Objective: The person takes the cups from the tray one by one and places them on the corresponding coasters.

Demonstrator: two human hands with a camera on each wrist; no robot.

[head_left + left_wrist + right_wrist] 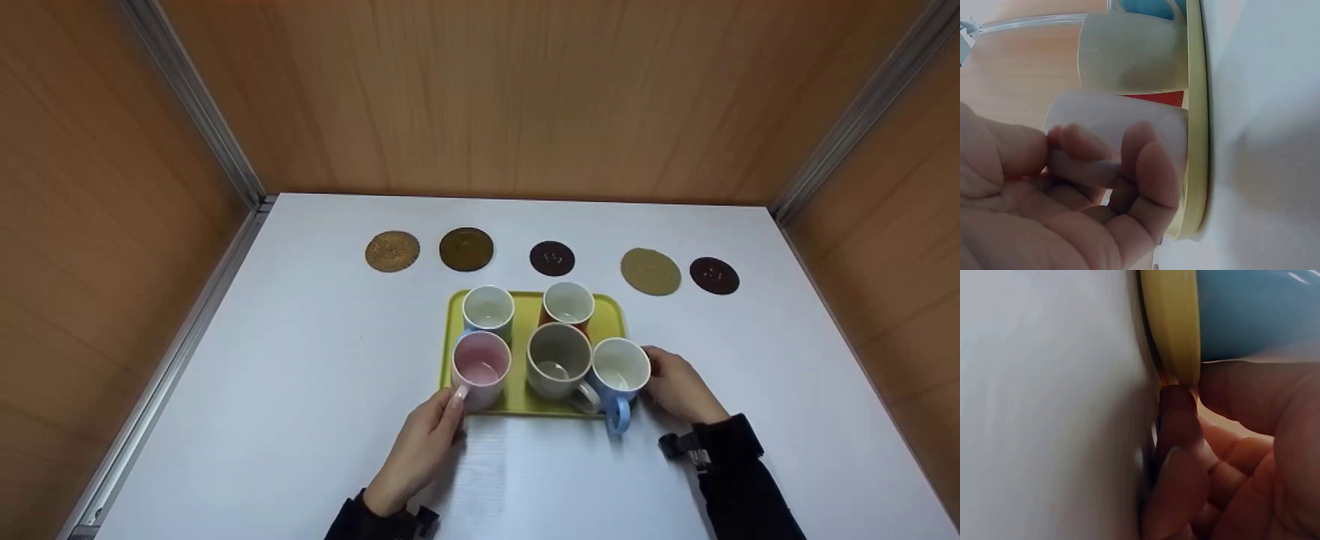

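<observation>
A yellow tray (521, 375) carries several mugs. At its front left stands a pink mug (481, 369), and my left hand (424, 442) curls its fingers round that mug's handle. In the left wrist view, the fingers (1157, 169) wrap the handle close above the tray rim (1199, 112). My right hand (681, 386) pinches the tray's right edge beside a blue mug (621, 367); the right wrist view has the thumb (1241, 391) above the rim and fingertips under it. A grey mug (559, 360) sits between the pink and blue ones.
Behind these stand a light blue mug (488, 309) and a brown-red mug (568, 304). Beyond the tray lies a row of round coasters, among them a woven one (392, 251) and a dark one (715, 275). Wooden panels (480, 97) enclose the white table (300, 375).
</observation>
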